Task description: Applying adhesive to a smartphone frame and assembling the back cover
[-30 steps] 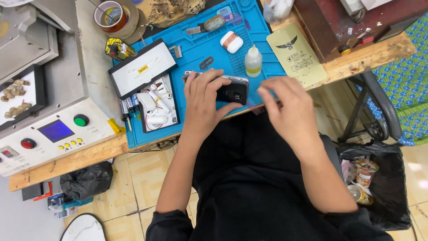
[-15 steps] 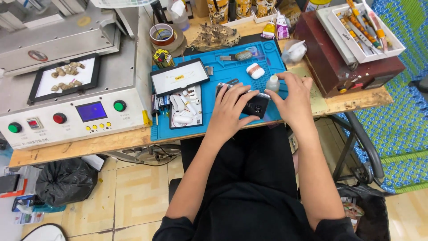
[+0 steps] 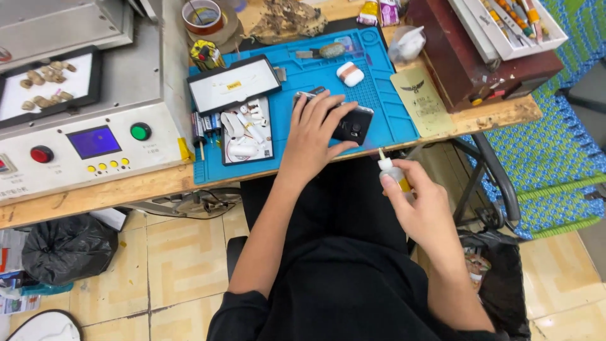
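— Left hand (image 3: 315, 129)?
— Spread flat, palm down, pressing on a dark phone (image 3: 353, 124). Fingers fanned across its left part, thumb hooked along the near edge.
— And the phone itself?
— Lying on the blue work mat (image 3: 309, 76), near the front right corner, right end poking out past the fingers. Camera lens visible on that exposed end.
— Right hand (image 3: 420, 205)?
— Off the bench, over the lap, closed around a small clear dropper bottle (image 3: 392, 173). Thin nozzle up, tilted toward the phone. Well short of it, just below the table edge.
— Touching the phone?
— No. Apart, with the mat's front edge and bare wood between.
— Around the mat?
— Black-framed white tray (image 3: 233, 83) at the left, a smaller tray of white parts (image 3: 246, 129) below it. Small white case (image 3: 349, 73) beyond the phone. Pale card (image 3: 421, 101) lying at the right edge. Grey machine with a blue screen (image 3: 93, 141) and a green button (image 3: 140, 131) farther left. Tape roll (image 3: 203, 17) at the back.
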